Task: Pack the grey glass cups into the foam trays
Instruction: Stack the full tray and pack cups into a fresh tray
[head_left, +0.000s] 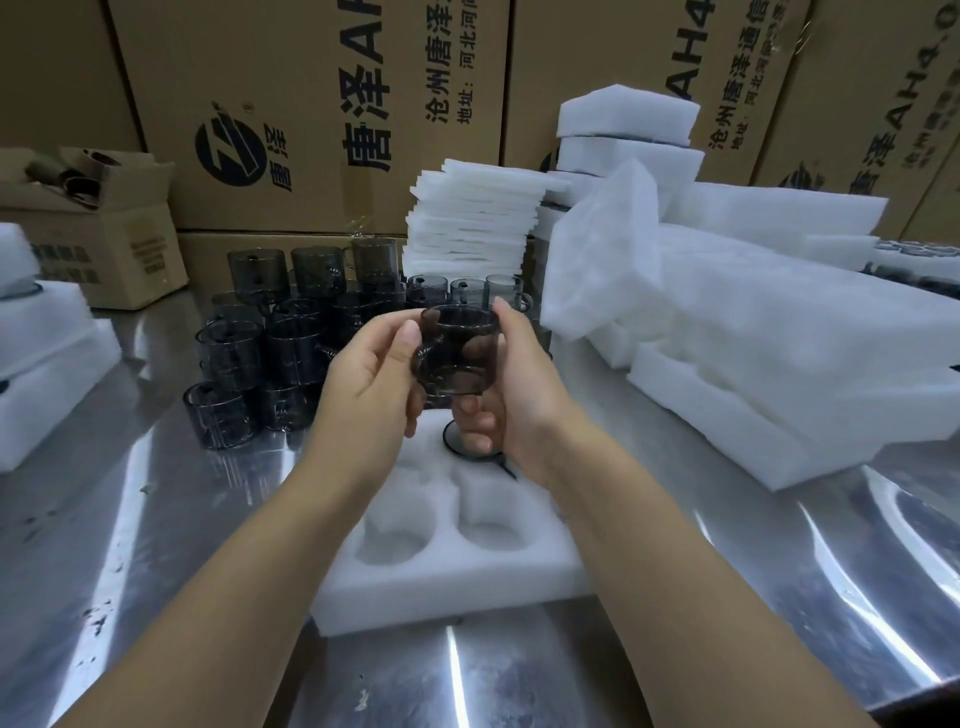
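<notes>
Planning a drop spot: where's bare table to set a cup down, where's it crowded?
Bare steel table left of the foam tray, bounded by the cup cluster and left foam blocks; also right of the tray, before the foam pile. Crowded behind the tray: cups, foam sheets.

One foam tray (452, 592) carries one seated cup (451, 444); one held cup (457, 353) hangs above it. Beyond the tray stand over a dozen loose cups (291, 353).

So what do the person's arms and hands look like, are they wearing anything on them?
Both arms are bare from the frame's bottom edge up to the wrists: no sleeves show. The left hand and right hand wear no gloves, and no watch, bracelet or ring is visible. The one thumbnail that shows looks short and unpainted.
</notes>
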